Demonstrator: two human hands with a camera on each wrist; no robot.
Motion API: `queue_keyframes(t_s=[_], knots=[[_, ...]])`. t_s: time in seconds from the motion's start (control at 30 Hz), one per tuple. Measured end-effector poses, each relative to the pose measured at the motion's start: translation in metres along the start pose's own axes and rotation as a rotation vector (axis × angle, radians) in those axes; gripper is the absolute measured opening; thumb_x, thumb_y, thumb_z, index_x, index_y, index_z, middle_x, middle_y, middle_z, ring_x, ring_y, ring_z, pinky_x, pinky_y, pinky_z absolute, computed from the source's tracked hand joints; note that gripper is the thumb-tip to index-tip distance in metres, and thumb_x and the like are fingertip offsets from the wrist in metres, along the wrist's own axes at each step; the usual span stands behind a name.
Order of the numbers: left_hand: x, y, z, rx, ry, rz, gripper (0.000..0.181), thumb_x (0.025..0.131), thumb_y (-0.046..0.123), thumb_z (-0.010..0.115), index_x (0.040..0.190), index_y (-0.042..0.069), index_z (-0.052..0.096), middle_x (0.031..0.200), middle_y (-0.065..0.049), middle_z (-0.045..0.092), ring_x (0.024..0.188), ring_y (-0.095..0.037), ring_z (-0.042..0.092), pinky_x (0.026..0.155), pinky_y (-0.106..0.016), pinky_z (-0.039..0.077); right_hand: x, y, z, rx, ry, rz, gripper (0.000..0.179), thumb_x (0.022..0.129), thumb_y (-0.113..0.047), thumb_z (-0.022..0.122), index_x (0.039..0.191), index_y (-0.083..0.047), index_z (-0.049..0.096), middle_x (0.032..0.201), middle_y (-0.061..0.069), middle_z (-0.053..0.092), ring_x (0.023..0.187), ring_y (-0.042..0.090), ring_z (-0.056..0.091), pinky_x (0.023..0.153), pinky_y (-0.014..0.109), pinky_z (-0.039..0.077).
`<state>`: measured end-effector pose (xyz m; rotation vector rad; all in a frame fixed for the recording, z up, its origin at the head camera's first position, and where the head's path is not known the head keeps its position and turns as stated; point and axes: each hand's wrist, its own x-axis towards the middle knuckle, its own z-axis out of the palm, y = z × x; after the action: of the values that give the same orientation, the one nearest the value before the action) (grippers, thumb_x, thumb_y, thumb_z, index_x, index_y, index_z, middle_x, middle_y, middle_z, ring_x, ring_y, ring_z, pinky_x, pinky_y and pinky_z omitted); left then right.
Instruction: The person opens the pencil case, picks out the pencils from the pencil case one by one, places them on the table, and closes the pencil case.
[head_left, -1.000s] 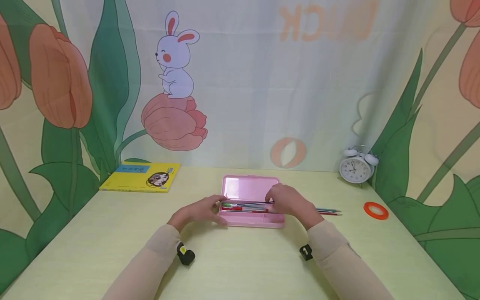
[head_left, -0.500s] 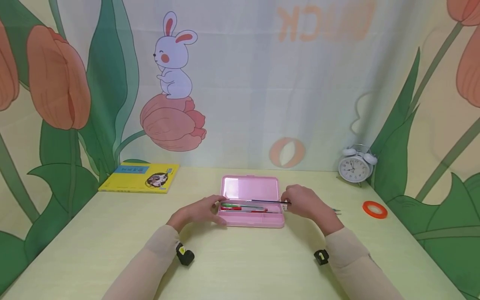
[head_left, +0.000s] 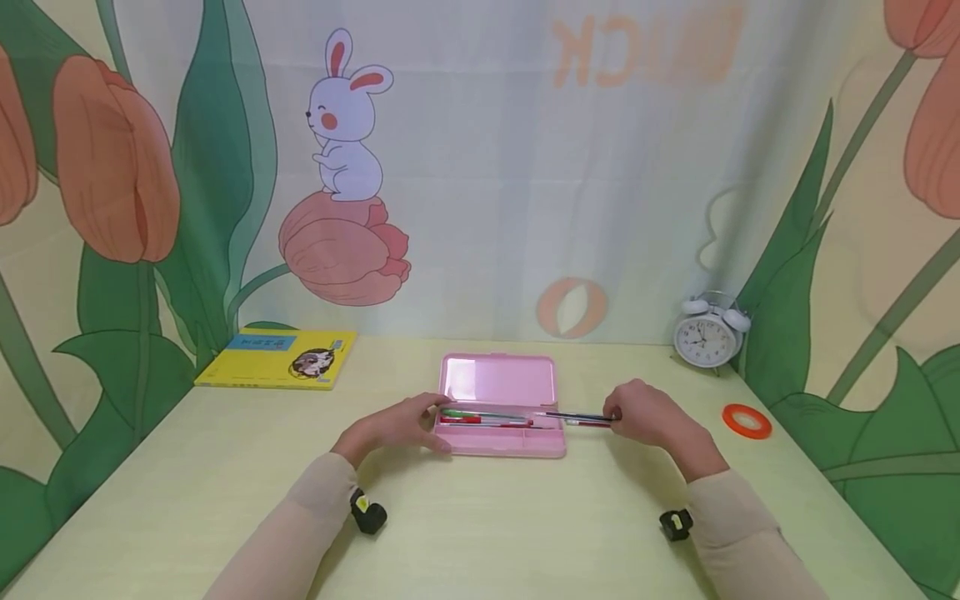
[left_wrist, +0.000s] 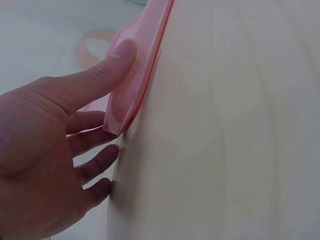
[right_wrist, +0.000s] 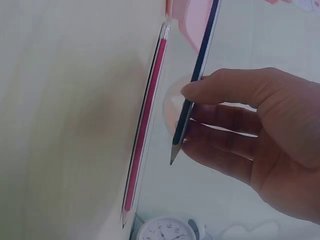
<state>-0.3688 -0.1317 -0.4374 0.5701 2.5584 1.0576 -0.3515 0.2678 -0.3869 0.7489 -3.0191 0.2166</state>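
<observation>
A pink pencil case (head_left: pixel 543 452) lies open on the table, with red and green pens (head_left: pixel 480 419) in its long compartment. My left hand (head_left: pixel 405 423) grips its left end; in the left wrist view the thumb lies along the front wall and fingertips reach round the end. Right of the case, my right hand (head_left: pixel 648 412) pinches a dark pencil (right_wrist: pixel 197 75) between thumb and fingers, its sharpened tip pointing back past the fingers. The dark pencil's other end overlaps the case's right part in the head view. Beside it on the table is a red pencil (right_wrist: pixel 145 125).
At the back left lies a yellow book (head_left: pixel 277 360). A white alarm clock (head_left: pixel 705 340) stands at the back right, with an orange ring-shaped roll (head_left: pixel 747 422) in front of it. A printed curtain (head_left: pixel 465 183) hangs behind the table (head_left: pixel 510 533).
My right hand has moved right, out from over the case, drawing the dark pencil along with it. My left hand has stayed at the case's left end.
</observation>
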Motion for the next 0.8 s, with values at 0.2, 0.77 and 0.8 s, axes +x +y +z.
queue_keyframes(t_s=[0.2, 0.77, 0.8], knots=[[0.001, -0.001, 0.000, 0.003, -0.002, 0.009, 0.084, 0.080, 0.036, 0.085, 0.149, 0.014, 0.043, 0.151, -0.009, 0.043, 0.138, -0.034, 0.040, 0.115, -0.052, 0.033, -0.003, 0.022, 0.001, 0.065, -0.058, 0.057, 0.011, 0.082, 0.003, 0.072, 0.086, -0.005, 0.078, 0.079, 0.001, 0.067, 0.069, 0.017, 0.055, 0.067, 0.033, 0.054], [0.001, -0.001, 0.000, -0.007, 0.003, 0.000, 0.084, 0.080, 0.035, 0.085, 0.149, 0.014, 0.043, 0.150, -0.009, 0.045, 0.138, -0.034, 0.040, 0.114, -0.053, 0.034, -0.013, 0.051, 0.002, 0.159, -0.134, 0.107, 0.023, 0.078, 0.013, 0.071, 0.089, -0.005, 0.080, 0.085, 0.004, 0.071, 0.074, 0.017, 0.057, 0.071, 0.035, 0.057], [0.001, -0.001, 0.001, -0.009, 0.001, 0.002, 0.083, 0.080, 0.035, 0.085, 0.149, 0.014, 0.043, 0.149, -0.009, 0.045, 0.137, -0.033, 0.041, 0.113, -0.053, 0.034, -0.014, 0.051, 0.003, 0.154, -0.144, 0.117, 0.023, 0.078, 0.014, 0.071, 0.089, -0.004, 0.080, 0.086, 0.004, 0.070, 0.075, 0.018, 0.057, 0.072, 0.036, 0.057]])
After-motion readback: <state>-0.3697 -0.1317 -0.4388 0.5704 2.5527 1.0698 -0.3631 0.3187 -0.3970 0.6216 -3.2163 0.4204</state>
